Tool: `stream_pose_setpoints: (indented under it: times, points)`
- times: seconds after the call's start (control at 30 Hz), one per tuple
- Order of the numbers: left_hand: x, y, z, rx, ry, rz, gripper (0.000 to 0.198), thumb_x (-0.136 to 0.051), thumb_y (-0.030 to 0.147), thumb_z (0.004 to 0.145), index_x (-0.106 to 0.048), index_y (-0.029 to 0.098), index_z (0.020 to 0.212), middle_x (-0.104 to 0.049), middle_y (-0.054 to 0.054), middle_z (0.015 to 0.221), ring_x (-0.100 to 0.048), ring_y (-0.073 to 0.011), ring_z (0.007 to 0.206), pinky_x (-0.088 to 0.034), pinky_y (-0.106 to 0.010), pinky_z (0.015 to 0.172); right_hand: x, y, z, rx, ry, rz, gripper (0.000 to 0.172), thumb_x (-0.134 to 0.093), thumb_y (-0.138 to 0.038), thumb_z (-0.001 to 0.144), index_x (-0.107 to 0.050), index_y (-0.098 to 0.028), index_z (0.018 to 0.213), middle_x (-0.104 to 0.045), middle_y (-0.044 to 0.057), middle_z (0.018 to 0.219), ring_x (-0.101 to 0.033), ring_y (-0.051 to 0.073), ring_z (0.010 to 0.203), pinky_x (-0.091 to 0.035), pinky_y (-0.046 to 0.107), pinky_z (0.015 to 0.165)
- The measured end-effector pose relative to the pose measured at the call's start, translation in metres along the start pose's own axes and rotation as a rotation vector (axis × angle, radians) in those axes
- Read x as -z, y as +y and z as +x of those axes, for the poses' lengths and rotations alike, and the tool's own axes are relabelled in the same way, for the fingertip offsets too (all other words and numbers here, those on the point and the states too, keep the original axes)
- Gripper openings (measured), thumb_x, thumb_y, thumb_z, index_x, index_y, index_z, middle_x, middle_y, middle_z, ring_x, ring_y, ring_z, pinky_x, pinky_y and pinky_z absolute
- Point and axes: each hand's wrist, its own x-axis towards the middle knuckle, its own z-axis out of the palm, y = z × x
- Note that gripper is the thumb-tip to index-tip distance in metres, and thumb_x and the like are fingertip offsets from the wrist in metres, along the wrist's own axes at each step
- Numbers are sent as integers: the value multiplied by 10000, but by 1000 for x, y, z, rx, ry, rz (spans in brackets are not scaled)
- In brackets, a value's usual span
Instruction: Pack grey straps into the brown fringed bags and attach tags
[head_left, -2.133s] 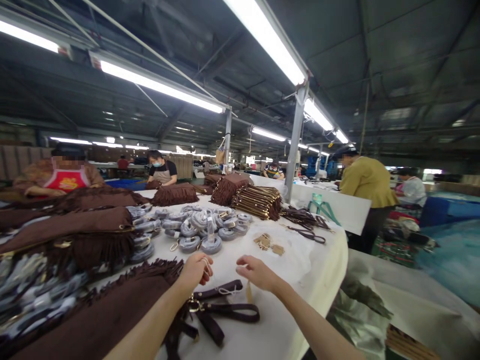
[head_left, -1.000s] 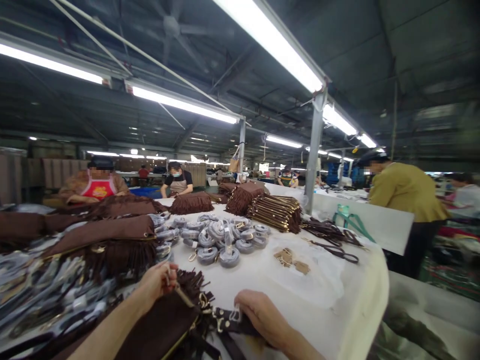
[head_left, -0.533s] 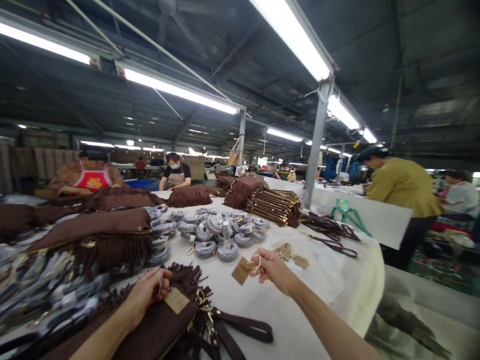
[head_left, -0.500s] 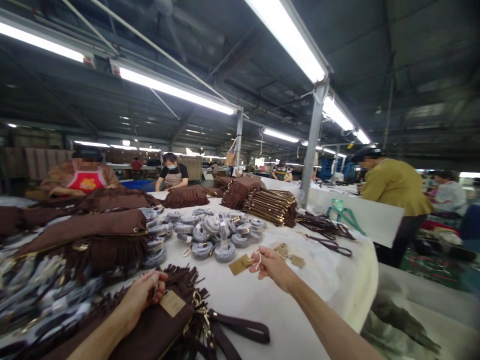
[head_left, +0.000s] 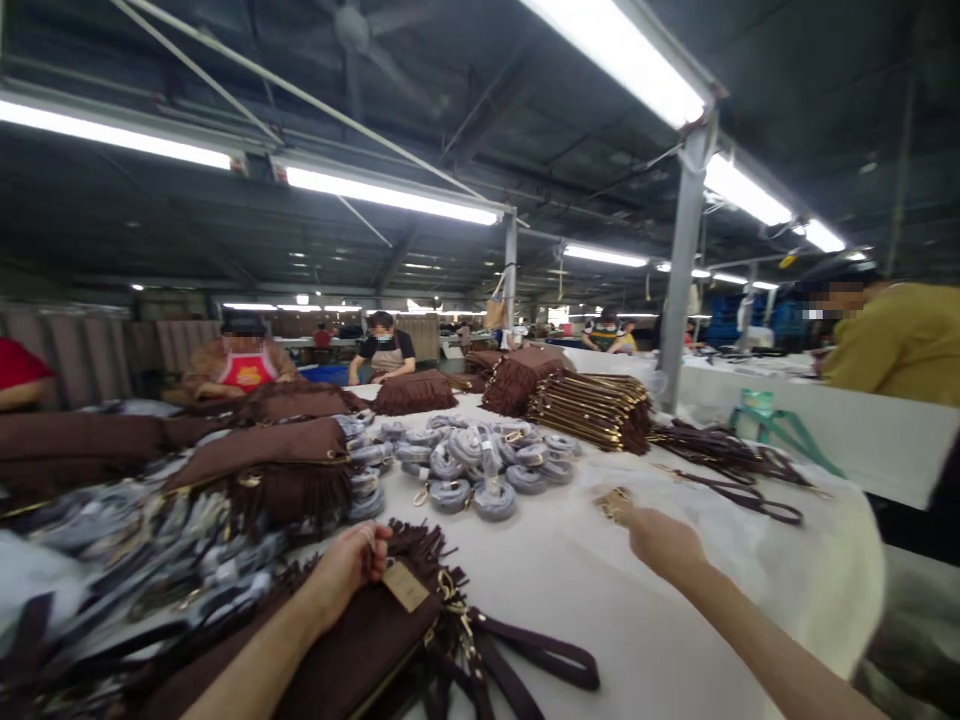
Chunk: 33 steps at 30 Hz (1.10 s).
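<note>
My left hand (head_left: 351, 568) is closed, with white string in its fingers. A tan hang tag (head_left: 405, 585) hangs beside it, over a dark brown fringed pouch (head_left: 352, 645). Brown wrist straps (head_left: 536, 645) with gold clasps lie at the pouch's right end. My right hand (head_left: 664, 542) reaches over thin white sheeting, its fingertips hidden and blurred. Several tan tags (head_left: 613, 504) lie right at its fingers; whether it grips one is unclear.
Coiled grey straps (head_left: 469, 460) cover the middle of the white table (head_left: 525, 580). Behind stand stacked fringed pouches (head_left: 589, 408). Loose brown straps (head_left: 724, 465) lie at the right, near a metal post (head_left: 684, 270). Other people work around the table.
My right hand has moved forward to the tags on the sheeting; the tag it held by a string no longer shows apart. My left hand stays over the pouch. The view has turned left.
</note>
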Motion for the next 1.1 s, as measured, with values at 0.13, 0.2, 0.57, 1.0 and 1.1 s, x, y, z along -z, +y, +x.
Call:
stream_pose_setpoints:
  times: [0.13, 0.2, 0.57, 1.0, 1.1]
  points:
    - [-21, 24, -20, -37, -121, 69, 360, -688, 459, 655, -635, 138, 810, -628, -18, 637, -550, -138, 569, -385, -231, 525, -2, -70, -31, 315, -87, 480, 276, -486, -246, 889, -649, -250, 1112, -668, 112, 1157, -612, 296, 1074, -511, 380, 826]
    - [-39, 40, -34, -83, -234, 141, 433, -684, 527, 677, -646, 129, 844, -664, -48, 707, -581, -155, 615, -389, -236, 533, 0, -112, -51, 495, -276, 970, 479, -515, -353, 884, -482, -229, 1345, -523, 123, 1389, -525, 288, 1224, -521, 377, 834]
    - [-55, 99, -79, -314, -518, 652, 329, -552, 444, 761, -624, 170, 929, -661, 0, 653, -549, -127, 526, -335, -219, 477, 18, -160, -90, 511, -743, 1311, 205, -657, -343, 748, -635, -173, 860, -494, -73, 582, -363, 52, 437, -297, 174, 434]
    - [-50, 30, -65, -165, -438, 626, 292, -563, 469, 683, -539, 178, 698, -615, 2, 560, -518, -120, 448, -302, -206, 412, -4, -120, -84, 666, -403, 658, 236, -502, -213, 796, -716, -163, 711, -616, -1, 626, -533, 134, 604, -406, 233, 585]
    - [-57, 29, -61, -211, -420, 697, 231, -524, 398, 702, -581, 174, 708, -612, -5, 578, -525, -146, 473, -338, -240, 443, -9, -127, -88, 625, -281, 636, 160, -591, -194, 718, -731, -168, 791, -692, 74, 882, -586, 233, 891, -437, 333, 820]
